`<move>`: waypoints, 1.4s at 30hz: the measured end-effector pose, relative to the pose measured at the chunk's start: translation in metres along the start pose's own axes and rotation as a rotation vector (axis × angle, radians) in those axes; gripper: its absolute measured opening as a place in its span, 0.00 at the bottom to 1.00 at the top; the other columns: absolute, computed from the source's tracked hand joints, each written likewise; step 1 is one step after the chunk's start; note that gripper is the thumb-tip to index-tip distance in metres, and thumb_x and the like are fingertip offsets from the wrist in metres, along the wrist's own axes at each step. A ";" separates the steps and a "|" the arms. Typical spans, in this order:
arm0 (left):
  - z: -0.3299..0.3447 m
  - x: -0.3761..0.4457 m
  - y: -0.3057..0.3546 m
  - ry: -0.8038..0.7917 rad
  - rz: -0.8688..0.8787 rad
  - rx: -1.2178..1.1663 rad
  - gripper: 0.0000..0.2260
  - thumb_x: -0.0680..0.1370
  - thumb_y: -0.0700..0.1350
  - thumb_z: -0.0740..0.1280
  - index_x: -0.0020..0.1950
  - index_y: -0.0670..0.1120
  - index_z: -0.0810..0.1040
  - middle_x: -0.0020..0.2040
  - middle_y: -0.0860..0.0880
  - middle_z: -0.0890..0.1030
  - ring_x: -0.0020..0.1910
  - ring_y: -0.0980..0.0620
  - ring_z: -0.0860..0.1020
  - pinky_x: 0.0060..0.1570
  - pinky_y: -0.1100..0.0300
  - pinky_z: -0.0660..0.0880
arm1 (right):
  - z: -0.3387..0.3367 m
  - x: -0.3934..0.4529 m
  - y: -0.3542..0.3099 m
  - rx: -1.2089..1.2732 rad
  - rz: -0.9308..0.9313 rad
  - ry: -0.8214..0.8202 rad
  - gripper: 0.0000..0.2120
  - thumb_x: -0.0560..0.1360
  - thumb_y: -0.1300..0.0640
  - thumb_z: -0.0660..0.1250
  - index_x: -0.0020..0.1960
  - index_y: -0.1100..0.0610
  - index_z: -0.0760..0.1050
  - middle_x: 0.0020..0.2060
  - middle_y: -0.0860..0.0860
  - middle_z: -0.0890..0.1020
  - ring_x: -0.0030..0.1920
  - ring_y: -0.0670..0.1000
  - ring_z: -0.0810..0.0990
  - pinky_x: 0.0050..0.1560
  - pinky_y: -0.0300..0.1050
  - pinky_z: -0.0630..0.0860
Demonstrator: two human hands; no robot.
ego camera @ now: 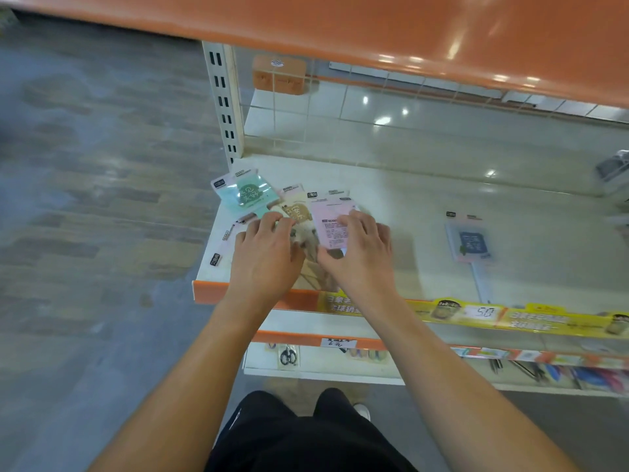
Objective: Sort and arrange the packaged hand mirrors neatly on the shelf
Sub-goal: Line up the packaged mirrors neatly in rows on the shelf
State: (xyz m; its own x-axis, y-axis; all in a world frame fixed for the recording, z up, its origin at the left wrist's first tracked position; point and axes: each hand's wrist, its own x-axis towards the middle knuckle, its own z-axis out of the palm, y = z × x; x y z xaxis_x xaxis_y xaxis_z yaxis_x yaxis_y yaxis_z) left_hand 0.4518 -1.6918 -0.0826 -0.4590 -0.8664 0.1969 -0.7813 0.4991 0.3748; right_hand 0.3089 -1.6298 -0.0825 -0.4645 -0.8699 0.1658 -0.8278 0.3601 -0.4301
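Note:
Several packaged hand mirrors lie in a loose pile at the left end of the cream shelf (408,212). A mint-green mirror (247,195) is at the pile's far left, a beige one (295,212) in the middle, a pink one (332,221) face down on the right. My left hand (265,253) rests on the pile with fingers on the beige pack. My right hand (360,250) grips the pink pack's right edge. One mirror with a dark blue face (471,245) lies alone to the right, its handle pointing at the shelf's front edge.
An orange shelf (374,25) overhangs above. A white slotted upright (223,100) stands at the back left. Yellow price strips (510,315) line the front edge. A lower shelf (340,366) holds scissors and pens. Grey floor lies to the left.

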 end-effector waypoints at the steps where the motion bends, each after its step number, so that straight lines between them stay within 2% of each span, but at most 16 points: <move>1: 0.002 0.001 0.005 -0.002 0.009 -0.001 0.15 0.74 0.45 0.66 0.60 0.44 0.76 0.60 0.44 0.76 0.57 0.39 0.74 0.51 0.46 0.70 | -0.004 0.000 0.005 -0.003 -0.001 0.019 0.28 0.68 0.45 0.71 0.64 0.57 0.73 0.64 0.54 0.74 0.61 0.62 0.69 0.63 0.54 0.68; 6: 0.013 0.006 0.041 -0.040 0.045 0.037 0.16 0.74 0.46 0.66 0.62 0.44 0.75 0.61 0.44 0.75 0.58 0.39 0.74 0.54 0.46 0.70 | -0.021 -0.003 0.037 0.026 0.004 0.135 0.27 0.65 0.47 0.74 0.59 0.59 0.75 0.58 0.56 0.77 0.56 0.65 0.73 0.55 0.57 0.74; 12: 0.031 0.011 0.088 -0.083 0.099 0.067 0.17 0.75 0.46 0.65 0.63 0.45 0.74 0.61 0.46 0.75 0.59 0.40 0.74 0.55 0.47 0.69 | -0.049 -0.005 0.083 0.006 0.028 0.102 0.32 0.67 0.43 0.72 0.66 0.57 0.73 0.65 0.54 0.74 0.63 0.61 0.68 0.64 0.53 0.67; 21: 0.056 0.017 0.143 -0.077 0.171 0.066 0.15 0.79 0.45 0.61 0.65 0.45 0.73 0.63 0.47 0.74 0.62 0.43 0.72 0.59 0.49 0.67 | -0.069 -0.017 0.143 -0.001 -0.004 0.139 0.30 0.65 0.44 0.74 0.62 0.58 0.75 0.63 0.54 0.75 0.61 0.61 0.70 0.59 0.56 0.71; 28: 0.066 0.016 0.178 -0.057 0.194 -0.010 0.16 0.79 0.43 0.62 0.66 0.45 0.72 0.62 0.46 0.76 0.58 0.44 0.76 0.57 0.49 0.70 | -0.081 -0.020 0.175 -0.007 -0.069 0.184 0.28 0.64 0.45 0.74 0.58 0.59 0.77 0.61 0.54 0.76 0.58 0.61 0.72 0.57 0.55 0.73; 32: 0.074 0.011 0.193 0.003 0.021 -0.243 0.14 0.79 0.45 0.62 0.64 0.45 0.74 0.59 0.48 0.78 0.56 0.50 0.77 0.55 0.53 0.74 | -0.087 -0.017 0.187 0.001 -0.092 0.130 0.28 0.65 0.44 0.73 0.60 0.58 0.76 0.63 0.54 0.75 0.61 0.61 0.71 0.60 0.55 0.72; 36: 0.078 0.012 0.210 -0.012 -0.256 -0.515 0.12 0.78 0.47 0.65 0.60 0.46 0.77 0.50 0.53 0.81 0.48 0.57 0.79 0.53 0.60 0.75 | -0.088 -0.017 0.197 0.010 -0.111 0.102 0.30 0.65 0.42 0.73 0.61 0.58 0.76 0.64 0.53 0.74 0.62 0.61 0.71 0.63 0.55 0.71; 40: 0.080 0.016 0.217 -0.154 -0.575 -0.988 0.14 0.77 0.46 0.68 0.59 0.41 0.77 0.49 0.45 0.83 0.45 0.50 0.84 0.49 0.54 0.80 | -0.086 -0.019 0.197 0.015 -0.127 0.114 0.29 0.66 0.42 0.72 0.62 0.58 0.76 0.64 0.52 0.75 0.62 0.60 0.72 0.63 0.53 0.70; 42: 0.078 0.020 0.219 -0.194 -0.670 -1.181 0.14 0.77 0.44 0.69 0.58 0.38 0.77 0.50 0.41 0.84 0.47 0.44 0.84 0.50 0.52 0.80 | -0.086 -0.018 0.195 0.014 -0.127 0.146 0.27 0.68 0.41 0.71 0.61 0.56 0.77 0.63 0.51 0.75 0.62 0.59 0.73 0.63 0.52 0.71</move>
State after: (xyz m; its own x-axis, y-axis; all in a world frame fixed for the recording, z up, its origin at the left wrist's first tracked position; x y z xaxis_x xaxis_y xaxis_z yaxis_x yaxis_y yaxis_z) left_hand 0.2387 -1.5986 -0.0672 -0.2673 -0.8682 -0.4181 -0.0980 -0.4072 0.9081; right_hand 0.1287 -1.5145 -0.0934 -0.3979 -0.8497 0.3461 -0.8789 0.2448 -0.4095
